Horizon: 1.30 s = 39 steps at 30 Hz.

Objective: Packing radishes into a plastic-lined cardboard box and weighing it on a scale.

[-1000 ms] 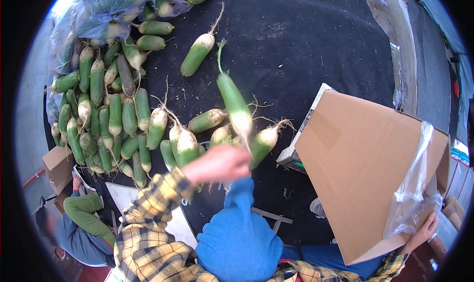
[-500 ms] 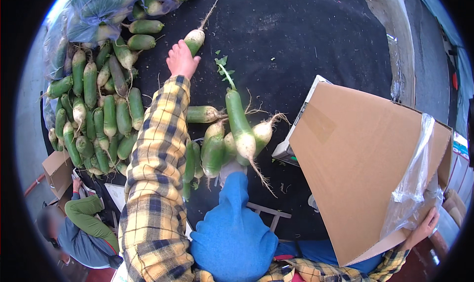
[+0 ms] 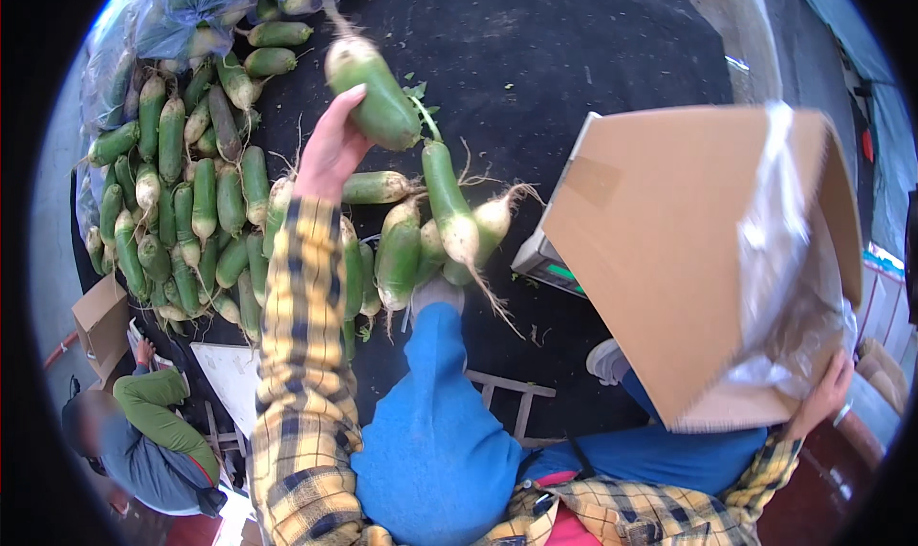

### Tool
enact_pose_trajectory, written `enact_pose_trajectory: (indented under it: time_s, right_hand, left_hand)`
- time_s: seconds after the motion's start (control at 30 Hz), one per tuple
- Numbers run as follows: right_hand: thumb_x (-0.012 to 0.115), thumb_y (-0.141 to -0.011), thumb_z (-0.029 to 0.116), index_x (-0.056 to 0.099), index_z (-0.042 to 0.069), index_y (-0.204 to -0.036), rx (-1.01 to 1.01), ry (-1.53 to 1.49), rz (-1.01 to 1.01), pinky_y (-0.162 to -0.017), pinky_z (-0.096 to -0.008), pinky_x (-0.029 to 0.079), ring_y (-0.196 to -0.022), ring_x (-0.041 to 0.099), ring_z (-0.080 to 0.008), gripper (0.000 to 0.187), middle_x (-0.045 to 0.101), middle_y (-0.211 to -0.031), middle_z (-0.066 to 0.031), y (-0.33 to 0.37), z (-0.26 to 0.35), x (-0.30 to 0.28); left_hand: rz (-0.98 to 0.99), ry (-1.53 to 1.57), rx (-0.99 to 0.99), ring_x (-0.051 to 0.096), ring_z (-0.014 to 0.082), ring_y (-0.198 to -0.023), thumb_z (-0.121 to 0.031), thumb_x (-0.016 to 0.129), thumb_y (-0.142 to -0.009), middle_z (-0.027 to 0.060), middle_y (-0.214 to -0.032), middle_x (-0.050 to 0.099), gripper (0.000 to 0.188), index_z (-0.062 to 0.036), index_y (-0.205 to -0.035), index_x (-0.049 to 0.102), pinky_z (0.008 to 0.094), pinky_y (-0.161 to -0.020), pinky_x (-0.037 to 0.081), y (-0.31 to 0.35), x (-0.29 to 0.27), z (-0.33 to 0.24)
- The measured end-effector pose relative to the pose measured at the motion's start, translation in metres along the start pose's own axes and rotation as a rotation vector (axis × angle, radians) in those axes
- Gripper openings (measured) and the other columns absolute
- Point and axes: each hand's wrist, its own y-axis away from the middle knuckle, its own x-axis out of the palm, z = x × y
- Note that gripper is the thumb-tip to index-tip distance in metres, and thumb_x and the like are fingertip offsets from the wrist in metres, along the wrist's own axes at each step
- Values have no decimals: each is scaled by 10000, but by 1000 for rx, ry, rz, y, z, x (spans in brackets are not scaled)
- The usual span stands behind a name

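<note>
My left hand is closed round a green radish, lifted with its pale root end up and away from me. Just beyond it, a radish with a leafy stalk lies across a few others by my foot. At the right, my right hand grips the lower corner of a tilted cardboard box. Clear plastic lining hangs out over the box's rim. My right fingertips are partly hidden against the cardboard and plastic.
Rows of green radishes fill the left side of the black ground sheet, with bagged ones behind. A pale device with a green display sits beside the box. Another person crouches at lower left.
My left hand has raised the radish off the sheet and drawn it toward me. The box has tipped, its lined opening now showing more, with my right hand still on it.
</note>
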Motion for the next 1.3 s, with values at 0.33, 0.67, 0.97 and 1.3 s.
enact_pose_trajectory:
  time_s: [0.33, 0.67, 0.97, 1.3]
  right_hand:
    - [539, -919, 175, 472, 5, -772, -73, -365, 79, -596, -217, 352, -700, 373, -50, 234, 445, -717, 22, 10, 30, 9]
    - [503, -920, 243, 585, 28, -863, 325, -1383, 583, -423, -164, 279, -450, 342, 2, 237, 443, -594, 61, -6, 30, -5]
    - [454, -944, 203, 554, -33, -1061, 522, -1709, 508, -413, -187, 255, -428, 286, -22, 282, 380, -585, 58, 0, 14, 14]
    - [470, -944, 188, 540, 48, -957, 415, -1829, 597, -384, -188, 218, -420, 265, -35, 157, 347, -562, 56, -8, 11, 4]
  left_hand:
    - [355, -219, 606, 326, 331, -1290, -345, 763, -658, 195, -1424, 279, 903, -94, -1383, 287, 510, -1069, 264, 218, 177, -90]
    - [1138, -1233, 547, 559, 229, -997, -128, 732, -666, 151, -1055, 575, 594, -29, -1171, 437, 328, -872, 443, 171, 364, 47]
    - [1093, -2105, 267, 520, 375, -1066, -210, 735, -656, 254, -1108, 552, 712, -13, -1242, 382, 390, -897, 416, 94, 356, 108]
    - [948, -2779, 97, 429, 338, -1210, -573, 678, -650, 166, -1281, 484, 883, -81, -1332, 408, 426, -988, 357, 121, 348, 84]
